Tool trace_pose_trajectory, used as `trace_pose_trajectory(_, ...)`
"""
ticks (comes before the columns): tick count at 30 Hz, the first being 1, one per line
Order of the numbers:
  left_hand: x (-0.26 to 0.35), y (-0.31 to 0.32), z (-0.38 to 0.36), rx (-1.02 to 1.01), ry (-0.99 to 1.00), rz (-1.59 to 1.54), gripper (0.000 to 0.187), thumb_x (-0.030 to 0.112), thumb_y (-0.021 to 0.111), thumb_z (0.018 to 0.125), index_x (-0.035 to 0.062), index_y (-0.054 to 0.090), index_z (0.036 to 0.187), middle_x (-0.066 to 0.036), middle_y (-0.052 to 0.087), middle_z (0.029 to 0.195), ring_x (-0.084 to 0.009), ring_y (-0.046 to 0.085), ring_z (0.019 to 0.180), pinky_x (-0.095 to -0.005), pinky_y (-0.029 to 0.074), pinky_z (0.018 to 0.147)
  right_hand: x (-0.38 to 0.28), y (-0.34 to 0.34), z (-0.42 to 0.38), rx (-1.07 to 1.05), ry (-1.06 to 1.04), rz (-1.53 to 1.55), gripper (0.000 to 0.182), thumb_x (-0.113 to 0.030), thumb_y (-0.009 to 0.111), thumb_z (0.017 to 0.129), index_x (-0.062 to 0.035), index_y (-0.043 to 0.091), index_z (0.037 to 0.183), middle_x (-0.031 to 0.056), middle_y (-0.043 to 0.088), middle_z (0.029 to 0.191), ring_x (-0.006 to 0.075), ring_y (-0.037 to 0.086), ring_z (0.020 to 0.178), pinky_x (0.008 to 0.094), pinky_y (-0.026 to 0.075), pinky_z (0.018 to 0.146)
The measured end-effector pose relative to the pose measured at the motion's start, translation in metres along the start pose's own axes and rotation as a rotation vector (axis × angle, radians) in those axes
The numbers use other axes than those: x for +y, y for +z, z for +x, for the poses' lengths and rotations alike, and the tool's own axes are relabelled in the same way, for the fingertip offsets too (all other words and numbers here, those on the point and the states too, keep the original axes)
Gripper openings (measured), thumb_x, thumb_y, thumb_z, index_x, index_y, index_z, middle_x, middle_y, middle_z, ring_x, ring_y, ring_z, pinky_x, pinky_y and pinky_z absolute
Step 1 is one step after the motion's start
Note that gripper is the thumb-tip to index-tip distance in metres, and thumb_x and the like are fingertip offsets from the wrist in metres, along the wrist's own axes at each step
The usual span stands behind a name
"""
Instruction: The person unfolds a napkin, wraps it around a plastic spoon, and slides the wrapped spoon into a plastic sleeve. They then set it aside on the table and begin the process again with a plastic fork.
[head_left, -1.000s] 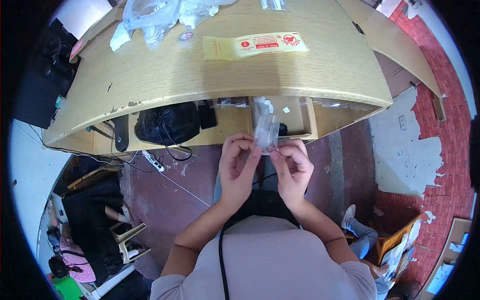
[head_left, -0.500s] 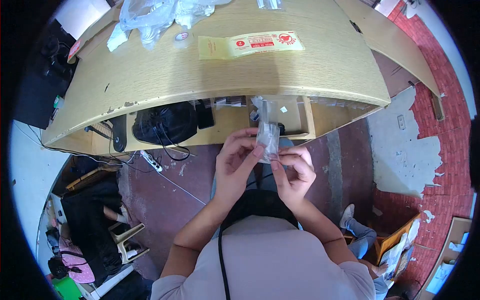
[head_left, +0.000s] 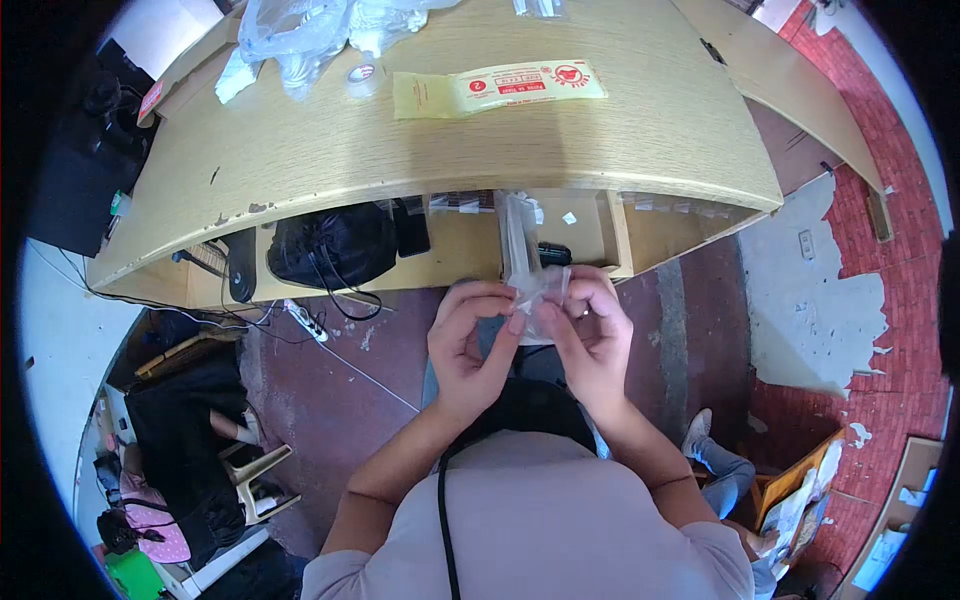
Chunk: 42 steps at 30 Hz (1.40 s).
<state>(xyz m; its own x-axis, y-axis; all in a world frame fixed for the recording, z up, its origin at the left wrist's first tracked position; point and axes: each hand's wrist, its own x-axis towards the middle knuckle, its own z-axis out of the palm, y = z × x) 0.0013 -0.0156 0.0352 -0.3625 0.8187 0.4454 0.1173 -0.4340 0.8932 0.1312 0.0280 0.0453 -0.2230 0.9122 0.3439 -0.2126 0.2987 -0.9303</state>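
Between my two hands is a clear plastic bag (head_left: 522, 245), held in front of the open compartment under the table. My left hand (head_left: 472, 345) pinches its left edge between thumb and fingers. On the other side my right hand (head_left: 595, 335) has thumb and fingers closed on the bag's lower right part. The bag's upper end stretches away from me toward the compartment, and its plastic is crumpled near my fingertips. What is inside it, if anything, I cannot make out.
On the wooden table (head_left: 330, 150) lie a yellow printed plastic packet (head_left: 500, 90), a tape roll (head_left: 362, 78) and white plastic bags (head_left: 310, 35). Below are a black bag (head_left: 335, 250), a phone (head_left: 411, 228) and a small black object (head_left: 553, 255). Another person's leg (head_left: 722, 470) shows at right.
My right hand has shifted up and turned, with its fingers now higher on the plastic. The clear bag looks more spread and crumpled between my fingertips, its upper end clearer to see.
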Motion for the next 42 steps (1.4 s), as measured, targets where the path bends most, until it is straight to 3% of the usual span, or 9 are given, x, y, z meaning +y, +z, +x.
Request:
trace_pose_trajectory(6, -0.002, -0.002, -0.003, 0.019, -0.047, -0.02, 0.011, -0.004, 0.063, 0.079, -0.0035, 0.061, 0.089, -0.013, 0.058, 0.099, -0.0194, 0.056, 0.093, -0.0287, 0.044, 0.085, -0.002, 0.004, 0.007, 0.045, 0.138, 0.108, 0.018, 0.01, 0.061, 0.083, 0.0022, 0.052, 0.096, 0.0072, 0.051, 0.102, 0.008, 0.056, 0.084, 0.0202, 0.047, 0.069)
trace_pose_trajectory(14, -0.002, -0.001, -0.003, 0.023, -0.199, -0.221, 0.049, -0.007, 0.058, 0.076, 0.0016, 0.04, 0.121, -0.005, 0.053, 0.092, -0.0124, 0.051, 0.085, -0.0264, 0.042, 0.08, 0.006, 0.006, -0.001, 0.082, 0.237, 0.193, 0.033, 0.011, 0.059, 0.083, -0.0022, 0.042, 0.107, 0.0054, 0.053, 0.096, 0.0066, 0.056, 0.078, 0.0179, 0.046, 0.065)
trace_pose_trajectory(29, -0.018, -0.007, -0.007, 0.034, -0.465, -0.362, 0.025, -0.005, 0.053, 0.086, 0.0024, 0.045, 0.109, -0.006, 0.055, 0.097, -0.013, 0.054, 0.092, -0.0256, 0.042, 0.085, 0.015, 0.005, -0.013, 0.124, 0.271, 0.225, 0.027, 0.009, 0.055, 0.086, -0.0028, 0.04, 0.104, 0.005, 0.052, 0.093, 0.0062, 0.055, 0.075, 0.0171, 0.046, 0.063)
trace_pose_trajectory(31, -0.014, -0.012, -0.004, -0.004, -0.454, -0.383, 0.025, -0.005, 0.054, 0.086, 0.0022, 0.045, 0.109, -0.005, 0.055, 0.098, -0.013, 0.054, 0.093, -0.0259, 0.042, 0.085, 0.013, -0.006, -0.01, 0.063, 0.246, 0.118, 0.025, 0.008, 0.057, 0.086, -0.0027, 0.043, 0.104, 0.0037, 0.052, 0.091, 0.0044, 0.054, 0.076, 0.0169, 0.044, 0.06)
trace_pose_trajectory(33, -0.012, -0.022, 0.0, -0.037, -0.442, -0.404, 0.026, -0.005, 0.054, 0.086, 0.002, 0.046, 0.109, -0.005, 0.055, 0.098, -0.0131, 0.054, 0.094, -0.0261, 0.043, 0.084, 0.02, -0.027, -0.003, 0.049, 0.159, -0.156, 0.026, 0.006, 0.061, 0.082, -0.0029, 0.049, 0.103, 0.0054, 0.056, 0.092, 0.0108, 0.057, 0.081, 0.0231, 0.046, 0.068)
trace_pose_trajectory(35, -0.012, -0.037, 0.005, -0.282, -0.384, -0.421, 0.028, -0.006, 0.055, 0.084, 0.0013, 0.047, 0.109, -0.006, 0.055, 0.099, -0.0134, 0.055, 0.094, -0.0261, 0.043, 0.084, 0.006, -0.042, 0.018, -0.261, -0.256, -0.609, 0.029, 0.0, 0.063, 0.079, -0.0036, 0.054, 0.106, 0.0088, 0.06, 0.096, 0.0219, 0.059, 0.09, 0.0321, 0.044, 0.084)
trace_pose_trajectory(36, -0.009, -0.044, 0.009, -0.281, -0.387, -0.422, 0.028, -0.006, 0.055, 0.084, 0.0013, 0.047, 0.109, -0.006, 0.055, 0.099, -0.0134, 0.055, 0.094, -0.0261, 0.043, 0.084, -0.002, -0.045, 0.021, -0.375, -0.167, -0.59, 0.029, -0.006, 0.064, 0.077, -0.0048, 0.058, 0.106, 0.0113, 0.061, 0.103, 0.0308, 0.057, 0.101, 0.0406, 0.037, 0.095)
trace_pose_trajectory(39, -0.004, -0.059, 0.023, -0.448, -0.482, -0.454, 0.031, -0.005, 0.058, 0.081, 0.0005, 0.048, 0.11, -0.007, 0.056, 0.098, -0.0136, 0.056, 0.092, -0.0261, 0.044, 0.083, -0.011, -0.04, 0.025, -0.631, -0.102, -0.576, 0.022, -0.009, 0.063, 0.08, -0.0043, 0.06, 0.102, 0.0112, 0.061, 0.106, 0.0303, 0.057, 0.104, 0.0453, 0.033, 0.098)
trace_pose_trajectory(42, -0.008, -0.067, 0.036, -0.669, -0.481, -0.537, 0.032, -0.005, 0.059, 0.079, 0.0, 0.048, 0.109, -0.008, 0.058, 0.097, -0.0137, 0.057, 0.091, -0.0264, 0.044, 0.082, -0.003, -0.04, 0.025, -0.855, 0.053, -0.387, 0.018, -0.015, 0.061, 0.086, -0.0019, 0.061, 0.099, 0.0119, 0.064, 0.097, 0.0287, 0.062, 0.095, 0.0422, 0.043, 0.086)
